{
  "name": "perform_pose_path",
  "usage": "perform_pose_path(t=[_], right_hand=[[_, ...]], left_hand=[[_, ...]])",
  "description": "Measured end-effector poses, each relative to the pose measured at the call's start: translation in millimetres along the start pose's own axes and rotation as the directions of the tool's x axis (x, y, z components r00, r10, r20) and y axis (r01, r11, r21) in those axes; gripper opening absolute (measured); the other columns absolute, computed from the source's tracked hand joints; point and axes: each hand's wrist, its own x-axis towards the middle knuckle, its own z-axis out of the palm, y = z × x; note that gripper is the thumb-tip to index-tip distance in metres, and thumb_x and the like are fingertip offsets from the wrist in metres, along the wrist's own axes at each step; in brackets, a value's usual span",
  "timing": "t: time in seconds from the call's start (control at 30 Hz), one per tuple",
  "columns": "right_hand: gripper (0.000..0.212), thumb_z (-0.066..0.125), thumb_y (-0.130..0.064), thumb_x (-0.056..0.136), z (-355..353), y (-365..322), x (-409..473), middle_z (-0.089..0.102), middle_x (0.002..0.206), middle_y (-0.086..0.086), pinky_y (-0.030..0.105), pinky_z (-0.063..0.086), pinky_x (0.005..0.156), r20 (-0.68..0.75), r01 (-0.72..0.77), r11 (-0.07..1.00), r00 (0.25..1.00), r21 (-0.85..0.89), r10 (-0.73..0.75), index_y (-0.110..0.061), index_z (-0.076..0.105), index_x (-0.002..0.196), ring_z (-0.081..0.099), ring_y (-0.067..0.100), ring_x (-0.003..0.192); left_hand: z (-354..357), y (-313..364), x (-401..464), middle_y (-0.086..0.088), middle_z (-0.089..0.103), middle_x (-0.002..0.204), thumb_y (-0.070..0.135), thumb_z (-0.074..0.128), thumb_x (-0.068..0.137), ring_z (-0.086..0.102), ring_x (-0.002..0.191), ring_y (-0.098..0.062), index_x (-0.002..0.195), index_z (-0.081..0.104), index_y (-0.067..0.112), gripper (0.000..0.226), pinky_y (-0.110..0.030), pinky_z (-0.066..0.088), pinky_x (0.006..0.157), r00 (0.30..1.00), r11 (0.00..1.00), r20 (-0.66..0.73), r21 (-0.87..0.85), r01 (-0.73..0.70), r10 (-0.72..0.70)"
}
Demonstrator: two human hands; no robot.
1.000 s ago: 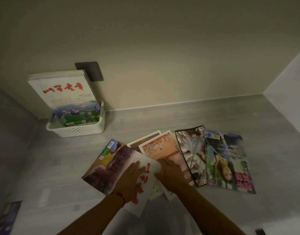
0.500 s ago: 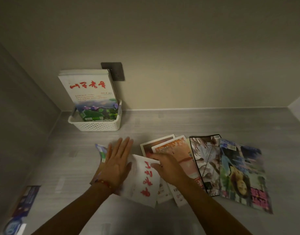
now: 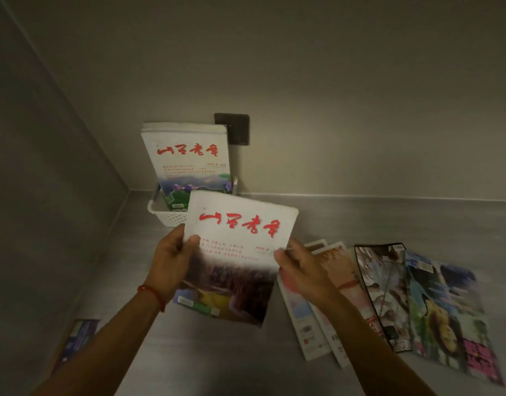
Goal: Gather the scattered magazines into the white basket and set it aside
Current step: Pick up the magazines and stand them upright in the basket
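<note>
Left hand and right hand gripping opposite edges of one white magazine with red script, lifted off the grey bench, covering part of the white basket. Basket in the far left corner against the beige wall, holding upright magazines, count unclear. Four magazines overlapping flat at right, partly under the right forearm. One blurred, cropped magazine at lower left.
</note>
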Motion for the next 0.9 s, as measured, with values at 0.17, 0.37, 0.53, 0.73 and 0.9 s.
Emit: perform_pose_path(t=[0.17, 0.37, 0.53, 0.73, 0.9], right_hand=[[0.010, 0.060, -0.031, 0.095, 25.9, -75.7, 54.6, 0.071, 0.090, -0.016, 0.007, 0.048, 0.062, -0.154, 0.274, 0.875, 0.921, -0.398, -0.358, -0.026, 0.067, 0.099, 0.068, 0.002, 0.083], [0.023, 0.060, -0.029, 0.096, 53.2, -161.4, 125.7, 0.075, 0.101, 0.007, 0.011, 0.049, 0.064, -0.171, 0.368, 0.709, 0.808, -0.602, -0.564, -0.009, 0.070, 0.097, 0.070, 0.017, 0.084], [0.026, 0.060, -0.027, 0.097, 75.8, -171.1, 168.6, 0.075, 0.108, 0.009, 0.009, 0.048, 0.069, -0.220, 0.302, 0.739, 0.827, -0.602, -0.517, -0.005, 0.072, 0.102, 0.071, 0.018, 0.089], [0.026, 0.057, -0.027, 0.097, 89.6, -152.2, 200.1, 0.075, 0.095, 0.010, 0.021, 0.055, 0.069, -0.163, 0.215, 0.760, 0.907, -0.613, -0.388, -0.005, 0.070, 0.089, 0.069, 0.021, 0.077], [0.025, 0.050, -0.023, 0.098, 96.0, -133.1, 217.2, 0.072, 0.086, 0.009, 0.025, 0.052, 0.065, -0.135, 0.141, 0.742, 0.945, -0.656, -0.299, -0.015, 0.063, 0.078, 0.062, 0.017, 0.067]], left_hand=[[-52.0, 23.3, 42.9, 0.010, 0.075, 0.111, 0.019, 0.056, 0.098, 0.071, 0.102, -0.011, 0.123, 0.063, 0.016, 0.026, -0.026, 0.060, 0.078, 0.994, 0.979, -0.056, -0.180, -0.098, 0.089], [-108.6, 64.6, 125.0, 0.002, 0.069, 0.103, 0.021, 0.063, 0.093, 0.063, 0.076, 0.012, 0.115, 0.069, 0.013, 0.024, -0.005, 0.050, 0.068, 0.905, 0.933, -0.238, 0.162, -0.321, 0.353], [-123.7, 60.8, 168.1, -0.002, 0.070, 0.105, 0.018, 0.063, 0.093, 0.069, 0.087, -0.012, 0.119, 0.068, 0.009, 0.028, -0.027, 0.057, 0.077, 0.936, 0.952, -0.217, 0.193, -0.239, 0.279], [-129.7, 21.8, 198.7, -0.005, 0.070, 0.098, 0.014, 0.065, 0.091, 0.068, 0.088, -0.023, 0.116, 0.070, 0.005, 0.026, -0.034, 0.057, 0.081, 0.963, 0.975, -0.212, 0.180, -0.128, 0.166], [-129.0, -12.2, 215.1, -0.007, 0.074, 0.096, 0.015, 0.067, 0.088, 0.069, 0.083, -0.022, 0.108, 0.074, 0.007, 0.023, -0.041, 0.060, 0.082, 0.978, 0.980, -0.192, 0.194, -0.048, 0.086]])
